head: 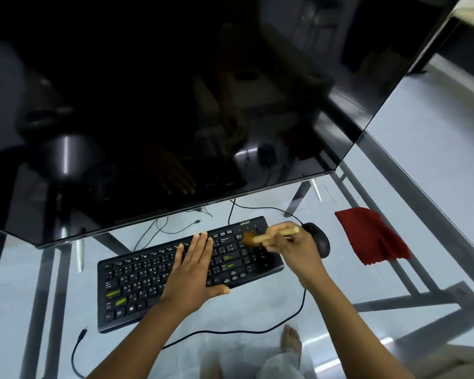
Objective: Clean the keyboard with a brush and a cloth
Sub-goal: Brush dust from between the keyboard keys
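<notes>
Brushing step: left hand (193, 265) lay flat and open, pinning the Acer keyboard (137, 283) on the glass bench (422, 170), right hand (296, 246) gripped the brush (260, 236) over the numpad; red cloth (372, 236) likely next.

Left hand (195, 265) flat, fingers extended, right hand (296, 248) curled in a grip
</notes>
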